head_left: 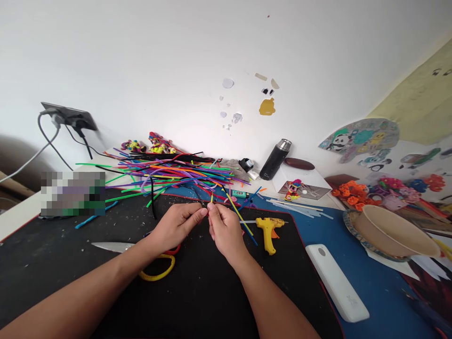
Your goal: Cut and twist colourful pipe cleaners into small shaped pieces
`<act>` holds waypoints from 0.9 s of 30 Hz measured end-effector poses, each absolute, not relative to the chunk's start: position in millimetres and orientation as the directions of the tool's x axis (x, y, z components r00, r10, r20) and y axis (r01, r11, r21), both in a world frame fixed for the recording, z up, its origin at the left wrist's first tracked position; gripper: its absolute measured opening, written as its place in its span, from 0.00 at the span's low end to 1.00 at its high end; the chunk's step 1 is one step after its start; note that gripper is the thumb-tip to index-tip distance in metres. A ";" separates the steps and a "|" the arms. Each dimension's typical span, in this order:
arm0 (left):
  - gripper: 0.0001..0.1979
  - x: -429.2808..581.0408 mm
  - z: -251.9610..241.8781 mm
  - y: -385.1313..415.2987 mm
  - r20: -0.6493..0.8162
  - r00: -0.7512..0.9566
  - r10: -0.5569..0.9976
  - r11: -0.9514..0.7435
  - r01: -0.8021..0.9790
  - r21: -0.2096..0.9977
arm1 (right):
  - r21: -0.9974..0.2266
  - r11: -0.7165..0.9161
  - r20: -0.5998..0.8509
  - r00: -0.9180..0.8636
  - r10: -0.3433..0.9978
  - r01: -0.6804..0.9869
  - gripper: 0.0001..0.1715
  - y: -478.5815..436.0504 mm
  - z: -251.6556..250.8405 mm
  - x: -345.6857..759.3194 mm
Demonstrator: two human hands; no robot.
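Thin yellow fuzzy stem pinched upright in right hand; left hand closed just beside, contents hidden. Steel-bladed scissors with red-and-yellow handles, beneath left forearm, could be knocked if forearm is lowered.

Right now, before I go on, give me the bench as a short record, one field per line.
left hand: fingertips pinched; anything held is too small to tell
right hand: fingertips pinched, close to the left hand's; a yellow tip shows just above
stems: loose many-coloured heap, beyond the hands
scissors: on the black mat, partly hidden by the left arm
glue gun: on the mat, right of the right hand
flask: beyond the glue gun
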State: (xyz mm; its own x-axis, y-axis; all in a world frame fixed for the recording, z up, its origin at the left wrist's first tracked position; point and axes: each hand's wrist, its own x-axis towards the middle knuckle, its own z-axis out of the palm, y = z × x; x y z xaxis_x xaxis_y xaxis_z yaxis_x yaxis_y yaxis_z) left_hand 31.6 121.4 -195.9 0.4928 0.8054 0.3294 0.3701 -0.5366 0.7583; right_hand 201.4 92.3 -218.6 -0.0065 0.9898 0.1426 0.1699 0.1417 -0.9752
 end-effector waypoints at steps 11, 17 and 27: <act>0.25 31.9 -195.0 118.9 0.334 0.514 0.790 -0.538 0.320 0.780 | -0.997 0.072 0.072 -0.020 0.997 -0.031 0.34 91.4 -216.3 193.2; 0.24 31.8 -201.4 123.3 0.306 0.508 0.805 -0.526 0.373 0.764 | -0.997 0.047 0.048 -0.022 0.999 -0.069 0.35 96.2 -218.1 194.3; 0.13 21.3 -190.2 127.3 0.486 0.604 0.632 -0.775 0.470 0.423 | -0.977 0.114 0.115 -0.008 0.993 0.182 0.34 97.1 -224.2 202.0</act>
State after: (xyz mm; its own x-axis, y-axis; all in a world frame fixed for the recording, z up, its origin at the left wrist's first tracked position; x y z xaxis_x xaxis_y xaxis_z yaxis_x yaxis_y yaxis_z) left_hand 21.3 127.3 -190.2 0.6042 0.6316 0.4859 0.4697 -0.7748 0.4232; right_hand 202.0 97.1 -224.2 -0.0075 0.9934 0.1149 0.1818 0.1143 -0.9767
